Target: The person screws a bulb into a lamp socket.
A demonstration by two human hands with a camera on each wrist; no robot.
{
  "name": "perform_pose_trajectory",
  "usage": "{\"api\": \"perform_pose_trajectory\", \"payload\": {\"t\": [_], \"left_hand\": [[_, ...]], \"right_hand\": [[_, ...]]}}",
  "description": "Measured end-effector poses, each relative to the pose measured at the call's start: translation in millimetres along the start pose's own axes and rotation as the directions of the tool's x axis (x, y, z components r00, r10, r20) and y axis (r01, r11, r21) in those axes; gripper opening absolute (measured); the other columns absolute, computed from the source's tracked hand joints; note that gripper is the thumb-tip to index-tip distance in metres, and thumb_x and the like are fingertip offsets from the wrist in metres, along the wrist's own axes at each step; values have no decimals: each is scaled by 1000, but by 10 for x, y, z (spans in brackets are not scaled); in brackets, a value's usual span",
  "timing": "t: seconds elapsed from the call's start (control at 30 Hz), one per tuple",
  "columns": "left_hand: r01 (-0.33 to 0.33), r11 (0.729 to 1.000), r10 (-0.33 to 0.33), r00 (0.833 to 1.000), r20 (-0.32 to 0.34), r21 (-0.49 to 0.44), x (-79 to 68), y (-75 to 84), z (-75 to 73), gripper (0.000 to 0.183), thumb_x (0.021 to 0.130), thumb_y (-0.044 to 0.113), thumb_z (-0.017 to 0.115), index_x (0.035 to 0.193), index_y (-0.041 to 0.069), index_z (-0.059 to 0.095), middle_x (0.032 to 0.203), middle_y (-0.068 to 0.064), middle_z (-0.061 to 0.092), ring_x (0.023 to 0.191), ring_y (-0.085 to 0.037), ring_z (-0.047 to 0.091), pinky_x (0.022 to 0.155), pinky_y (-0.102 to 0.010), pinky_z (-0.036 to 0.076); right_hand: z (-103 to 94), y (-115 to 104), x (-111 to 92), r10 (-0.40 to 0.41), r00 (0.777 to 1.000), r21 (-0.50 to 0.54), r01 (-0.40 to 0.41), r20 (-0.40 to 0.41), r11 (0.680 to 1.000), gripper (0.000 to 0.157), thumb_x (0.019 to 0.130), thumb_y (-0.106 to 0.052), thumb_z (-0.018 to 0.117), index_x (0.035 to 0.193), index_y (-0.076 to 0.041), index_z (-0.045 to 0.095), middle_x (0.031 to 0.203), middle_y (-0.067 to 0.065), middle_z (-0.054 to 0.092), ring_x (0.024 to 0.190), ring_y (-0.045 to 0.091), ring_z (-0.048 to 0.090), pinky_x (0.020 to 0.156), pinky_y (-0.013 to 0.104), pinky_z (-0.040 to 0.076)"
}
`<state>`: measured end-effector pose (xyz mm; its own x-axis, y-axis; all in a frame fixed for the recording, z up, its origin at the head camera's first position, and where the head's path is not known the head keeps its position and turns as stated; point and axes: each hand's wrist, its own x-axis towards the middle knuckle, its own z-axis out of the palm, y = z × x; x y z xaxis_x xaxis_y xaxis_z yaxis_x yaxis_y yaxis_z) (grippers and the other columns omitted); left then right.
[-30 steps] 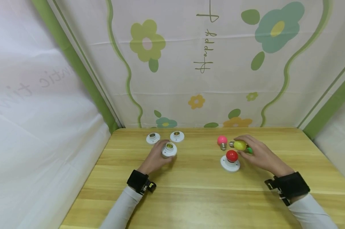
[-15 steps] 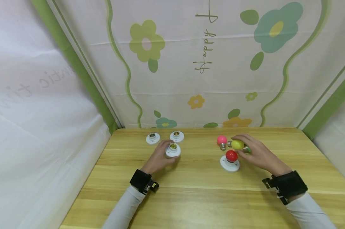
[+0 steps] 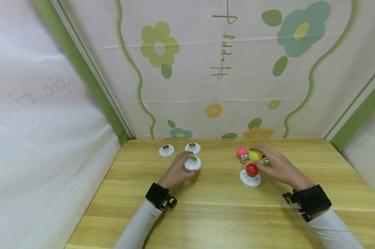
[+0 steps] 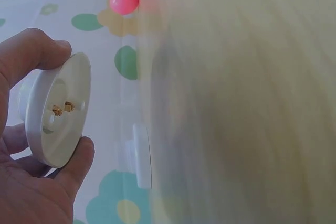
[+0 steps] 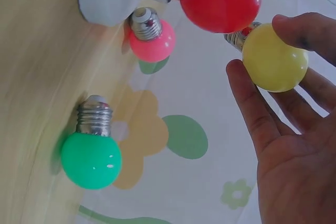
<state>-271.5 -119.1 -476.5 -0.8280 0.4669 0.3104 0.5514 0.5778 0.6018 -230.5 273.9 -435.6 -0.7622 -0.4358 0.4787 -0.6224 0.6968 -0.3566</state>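
My left hand (image 3: 176,172) grips a white lamp socket (image 3: 192,165) by its round base, the threaded opening facing up. In the left wrist view the underside of this lamp socket (image 4: 65,87) shows brass contacts, clear of the table. Between thumb and fingertips, my right hand (image 3: 280,168) pinches a yellow light bulb (image 3: 255,156), raised, with its metal screw base pointing left. Just below it, a red bulb (image 3: 252,169) sits upright in another white socket (image 3: 250,180). A pink bulb (image 3: 241,151) lies beside the yellow one's base.
Two white sockets without bulbs (image 3: 166,150) stand near the table's back edge, left of centre. A green bulb (image 5: 92,161) lies on the wooden table (image 3: 206,214), its globe hidden by my right hand in the head view. A printed curtain (image 3: 187,86) hangs behind.
My left hand has moved a little to the right with the lamp socket. My right hand has carried the yellow bulb slightly left and up, so it now overlaps the pink bulb's base.
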Motion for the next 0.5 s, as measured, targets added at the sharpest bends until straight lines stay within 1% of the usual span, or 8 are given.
{"api": "perform_pose_trajectory", "payload": {"t": [0.2, 0.5], "left_hand": [[-16, 1000, 16, 1000, 20, -9, 44, 37, 42, 69, 80, 29, 77, 139, 9, 45, 137, -7, 44, 121, -20, 45, 101, -40, 44], [-18, 999, 20, 999, 46, -47, 92, 110, 92, 71, 81, 25, 77, 140, 5, 44, 140, -6, 42, 123, -19, 45, 103, -39, 43]], "right_hand": [[-2, -46, 45, 8, 1000, 21, -9, 6, 1000, 52, 81, -11, 75, 128, -9, 54, 119, 1, 59, 95, 11, 57, 71, 36, 58], [-2, -76, 74, 9, 1000, 28, -9, 13, 1000, 50, 82, -11, 73, 128, -9, 55, 118, -1, 59, 93, 10, 57, 70, 36, 58]]}}
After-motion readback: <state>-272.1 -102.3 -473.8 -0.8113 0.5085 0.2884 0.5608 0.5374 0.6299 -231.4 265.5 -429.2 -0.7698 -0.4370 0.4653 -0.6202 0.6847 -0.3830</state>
